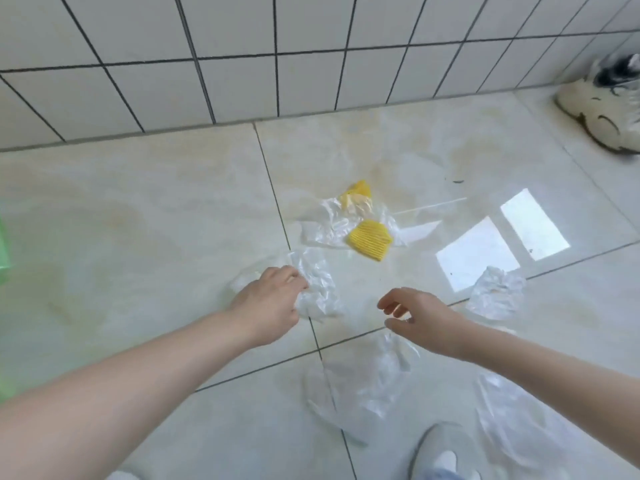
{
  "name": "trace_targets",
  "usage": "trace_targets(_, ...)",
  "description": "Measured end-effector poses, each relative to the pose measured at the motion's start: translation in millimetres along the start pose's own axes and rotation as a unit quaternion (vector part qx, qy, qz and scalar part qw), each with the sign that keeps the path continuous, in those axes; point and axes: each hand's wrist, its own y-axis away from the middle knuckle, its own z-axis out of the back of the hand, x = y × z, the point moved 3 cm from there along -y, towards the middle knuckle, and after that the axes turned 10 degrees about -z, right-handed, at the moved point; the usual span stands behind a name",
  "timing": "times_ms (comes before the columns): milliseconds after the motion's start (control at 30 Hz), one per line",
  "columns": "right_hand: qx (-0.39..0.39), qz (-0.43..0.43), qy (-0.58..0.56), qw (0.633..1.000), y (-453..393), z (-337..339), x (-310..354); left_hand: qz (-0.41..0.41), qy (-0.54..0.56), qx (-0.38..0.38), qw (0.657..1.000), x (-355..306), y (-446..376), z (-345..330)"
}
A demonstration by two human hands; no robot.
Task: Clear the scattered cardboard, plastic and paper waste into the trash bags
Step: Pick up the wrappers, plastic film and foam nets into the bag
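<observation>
Gripping crumpled clear plastic [317, 289] on the floor [138, 220], left hand [268, 303] fingers curled on it. Right hand [420, 318] hovers nearby, fingers apart and loosely bent, empty. Yellow pieces [370, 239] lie beyond.

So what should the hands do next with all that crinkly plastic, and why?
Probably lift the crumpled clear plastic that the left hand is already gripping and carry it toward the green bag at the left edge. The right hand hovers empty with loosely curled fingers, so it could grab the flat plastic sheet lying just below it.
</observation>
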Motion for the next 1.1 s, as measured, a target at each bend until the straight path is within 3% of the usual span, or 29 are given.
trace_targets(100, -0.006, 0.037, 0.058, 0.998, 10.7, -32.4, -10.3, 0.007, -0.054, 0.038, 0.998, -3.5, -3.5, -17.2)
trace_targets(200, -0.009, 0.093, 0.158, 0.983, 25.2, -59.5, -7.6, 0.042, -0.024, 0.04, 0.998, -0.3, -3.3, -30.3)
trace_targets(367, -0.017, 0.081, 0.225, 0.971, 39.1, -86.9, -8.0, 0.03, -0.095, -0.027, 0.995, 0.1, -0.2, -49.0)
trace_targets(500, -0.043, 0.067, 0.266, 0.961, 34.6, -103.5, -14.1, 0.048, -0.141, -0.007, 0.989, -1.7, 3.9, -62.6)
trace_targets(567, -0.05, 0.062, 0.276, 0.958, 33.9, -102.9, -17.1, 0.045, -0.139, -0.037, 0.989, -2.5, 2.6, -67.1)
trace_targets(667, -0.054, 0.083, 0.194, 0.976, 30.3, -96.9, -25.1, 0.01, -0.14, -0.084, 0.987, -6.6, 1.1, -71.0)
trace_targets(833, -0.053, 0.028, 0.0, 0.998, 22.5, -65.7, -36.8, 0.007, -0.087, -0.068, 0.994, -5.8, 2.0, -78.0)
trace_targets(967, -0.105, 0.005, -0.043, 0.994, 15.2, -35.8, -38.9, -0.001, -0.045, -0.057, 0.997, -3.1, 5.8, -74.2)
trace_targets(1100, -0.151, 0.003, -0.052, 0.987, 14.7, -11.4, -52.0, 0.007, 0.012, -0.102, 0.995, -15.5, -3.5, -61.8)
